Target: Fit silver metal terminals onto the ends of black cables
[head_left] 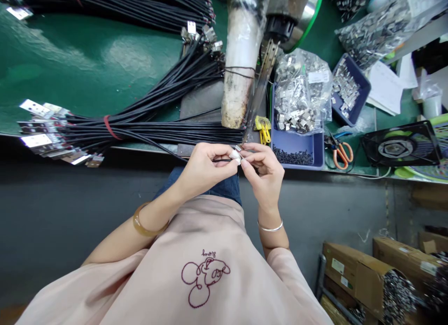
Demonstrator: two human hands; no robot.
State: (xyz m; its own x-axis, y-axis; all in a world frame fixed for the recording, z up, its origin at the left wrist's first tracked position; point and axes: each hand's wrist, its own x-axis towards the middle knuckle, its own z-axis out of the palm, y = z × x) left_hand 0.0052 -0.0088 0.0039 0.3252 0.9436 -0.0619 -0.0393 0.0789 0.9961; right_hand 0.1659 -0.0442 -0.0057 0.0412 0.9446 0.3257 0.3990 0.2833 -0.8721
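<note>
In the head view my left hand (205, 170) pinches a thin black cable (221, 160) near its end, thumb and fingertips pressed together, with something white on the fingertips. Close against it, my right hand (265, 173) is closed at thumb and forefinger around the same cable end. A small metal connector piece (237, 148) shows at the fingertips; its details are too small to make out. Just above the hands comes down the metal rod (261, 89) of a tool with a black collar, beside a white wrapped tube (238, 68). A bundle of black cables (168, 131) lies to the left.
A blue tray (317, 150) holds bagged metal connector shells (303, 92) and small black parts (292, 155). Right of it lie orange-handled pliers (342, 155) and a black fan (401, 148). A second blue bin (364, 89) stands behind. Cardboard boxes (353, 273) sit on the lower right.
</note>
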